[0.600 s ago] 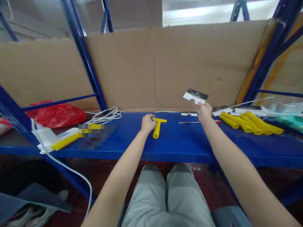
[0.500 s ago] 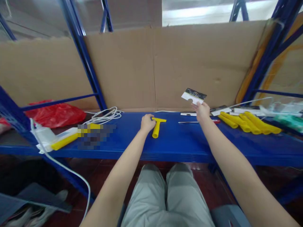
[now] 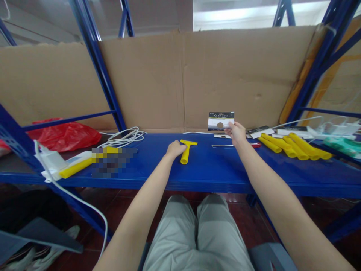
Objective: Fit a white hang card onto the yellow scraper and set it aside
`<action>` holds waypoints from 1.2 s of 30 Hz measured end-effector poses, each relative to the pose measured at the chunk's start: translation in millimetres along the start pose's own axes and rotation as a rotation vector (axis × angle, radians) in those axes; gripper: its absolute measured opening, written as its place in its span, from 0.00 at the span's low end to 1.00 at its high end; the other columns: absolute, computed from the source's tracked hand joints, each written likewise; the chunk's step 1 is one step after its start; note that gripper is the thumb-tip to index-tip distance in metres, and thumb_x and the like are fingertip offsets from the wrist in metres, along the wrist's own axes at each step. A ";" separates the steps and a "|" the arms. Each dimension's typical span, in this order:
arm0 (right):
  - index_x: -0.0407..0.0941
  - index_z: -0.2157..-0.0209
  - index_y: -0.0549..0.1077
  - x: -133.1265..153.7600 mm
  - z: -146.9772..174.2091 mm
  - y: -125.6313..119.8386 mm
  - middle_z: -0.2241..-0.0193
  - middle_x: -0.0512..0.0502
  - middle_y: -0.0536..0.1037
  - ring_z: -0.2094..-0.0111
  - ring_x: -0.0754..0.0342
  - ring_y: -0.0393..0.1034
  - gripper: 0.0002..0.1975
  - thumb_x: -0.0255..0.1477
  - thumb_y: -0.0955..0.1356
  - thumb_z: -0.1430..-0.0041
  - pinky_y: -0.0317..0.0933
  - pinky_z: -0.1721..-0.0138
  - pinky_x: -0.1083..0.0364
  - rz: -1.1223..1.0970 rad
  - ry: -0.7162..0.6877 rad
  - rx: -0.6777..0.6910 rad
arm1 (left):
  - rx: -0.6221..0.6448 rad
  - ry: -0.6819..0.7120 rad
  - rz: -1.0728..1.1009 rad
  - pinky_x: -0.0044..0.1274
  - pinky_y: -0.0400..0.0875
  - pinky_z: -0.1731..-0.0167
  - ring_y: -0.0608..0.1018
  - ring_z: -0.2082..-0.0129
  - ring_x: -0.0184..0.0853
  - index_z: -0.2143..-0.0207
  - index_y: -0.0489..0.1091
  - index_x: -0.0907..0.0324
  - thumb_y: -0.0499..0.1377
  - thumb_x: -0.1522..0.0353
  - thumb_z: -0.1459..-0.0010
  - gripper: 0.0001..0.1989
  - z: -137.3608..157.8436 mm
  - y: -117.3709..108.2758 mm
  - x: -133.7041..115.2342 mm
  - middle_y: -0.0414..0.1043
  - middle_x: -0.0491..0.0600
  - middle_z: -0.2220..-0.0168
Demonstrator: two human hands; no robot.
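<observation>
1. One yellow T-shaped scraper [image 3: 186, 150] is seen lying flat on the blue shelf [image 3: 214, 171], near its middle; the long axis of the handle runs from the near edge toward the cardboard backing [image 3: 183, 79], tilted slightly, with the cross-bar head at the far end and the round handle end pointed back at the person.
2. The left hand [image 3: 175, 149] is rested on the shelf just beside the scraper's left side, fingers loosely curled; whether the scraper is touched cannot be told, and nothing is seen gripped.
3. A small black-and-white card [image 3: 220, 121] with a round hole is pinched by its right edge in the right hand [image 3: 236, 133], held above the shelf and faced toward the camera, its long side level.
4. Compared with half a second ago, the card has been turned from a tilted, slanted pose to a level one and brought lower and leftward; the left hand has been drawn slightly back from the scraper head.
5. A thin metal blade [image 3: 225, 145] is seen lying on the shelf under the right hand.
6. Several yellow handles [image 3: 293, 146] are laid well to the right, and a white cable coil [image 3: 124, 137] to the left.
</observation>
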State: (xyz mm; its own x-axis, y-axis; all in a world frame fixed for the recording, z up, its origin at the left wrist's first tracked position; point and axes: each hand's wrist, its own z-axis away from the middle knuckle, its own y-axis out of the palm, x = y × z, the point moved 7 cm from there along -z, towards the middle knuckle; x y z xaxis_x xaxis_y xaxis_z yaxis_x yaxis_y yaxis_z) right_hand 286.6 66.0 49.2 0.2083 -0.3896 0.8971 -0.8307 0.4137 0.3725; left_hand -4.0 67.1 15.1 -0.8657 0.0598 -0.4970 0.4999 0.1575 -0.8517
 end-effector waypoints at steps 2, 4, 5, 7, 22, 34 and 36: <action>0.43 0.75 0.67 -0.1 1.5 2.1 0.83 0.56 0.71 0.84 0.64 0.66 0.06 0.22 0.66 0.45 0.60 0.83 0.66 0.014 0.001 0.012 | 0.050 0.021 0.012 0.26 0.67 0.61 0.73 0.51 0.47 0.52 0.68 0.66 0.56 0.61 0.50 0.24 1.4 2.9 -2.4 0.71 0.62 0.51; 0.43 0.75 0.68 -0.5 3.5 4.4 0.83 0.56 0.71 0.84 0.64 0.65 0.06 0.21 0.65 0.45 0.60 0.83 0.66 0.028 0.007 0.018 | 0.074 0.030 0.018 0.25 0.67 0.62 0.74 0.52 0.46 0.52 0.68 0.66 0.55 0.60 0.50 0.25 2.4 4.6 -3.4 0.71 0.61 0.51; 0.43 0.75 0.68 -0.8 4.6 5.6 0.83 0.56 0.71 0.84 0.64 0.65 0.07 0.21 0.65 0.44 0.60 0.83 0.66 0.034 0.011 0.019 | 0.079 0.029 0.017 0.24 0.67 0.63 0.74 0.53 0.45 0.51 0.68 0.65 0.56 0.59 0.50 0.26 2.7 5.2 -3.3 0.72 0.60 0.51; 0.43 0.75 0.68 -1.3 6.7 8.0 0.83 0.55 0.71 0.85 0.64 0.65 0.07 0.21 0.64 0.44 0.59 0.83 0.66 0.040 0.014 0.019 | 0.077 0.024 0.010 0.23 0.67 0.65 0.75 0.54 0.44 0.51 0.67 0.63 0.57 0.59 0.51 0.27 3.1 6.0 -2.9 0.73 0.58 0.52; 0.42 0.74 0.69 -7.8 9.5 17.3 0.82 0.54 0.71 0.84 0.64 0.64 0.05 0.22 0.65 0.45 0.57 0.84 0.65 0.099 -0.007 0.096 | 0.131 -0.093 0.278 0.22 0.65 0.80 0.78 0.72 0.41 0.70 0.73 0.65 0.59 0.62 0.53 0.14 10.1 7.1 -2.1 0.77 0.57 0.70; 0.42 0.74 0.69 -11.0 19.6 30.1 0.80 0.54 0.72 0.85 0.65 0.63 0.03 0.24 0.66 0.47 0.54 0.85 0.65 0.115 -0.014 0.192 | 0.231 -0.125 0.802 0.23 0.67 0.76 0.77 0.75 0.37 0.68 0.75 0.65 0.55 0.70 0.49 0.10 8.7 9.8 -9.7 0.77 0.55 0.74; 0.42 0.74 0.69 -12.2 20.2 31.7 0.80 0.54 0.72 0.85 0.65 0.63 0.03 0.25 0.67 0.47 0.54 0.85 0.65 0.099 0.001 0.213 | 0.185 -0.143 0.858 0.22 0.67 0.77 0.77 0.75 0.36 0.63 0.74 0.66 0.55 0.71 0.48 0.12 6.5 9.1 -7.1 0.77 0.55 0.73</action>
State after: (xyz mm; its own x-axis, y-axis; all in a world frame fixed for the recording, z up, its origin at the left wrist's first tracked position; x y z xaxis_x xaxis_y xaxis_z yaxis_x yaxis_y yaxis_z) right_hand 247.3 67.2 45.2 0.1209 -0.3545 0.9272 -0.9374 0.2666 0.2241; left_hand 6.9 61.8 9.8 -0.1856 -0.0410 -0.9818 0.9819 -0.0474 -0.1836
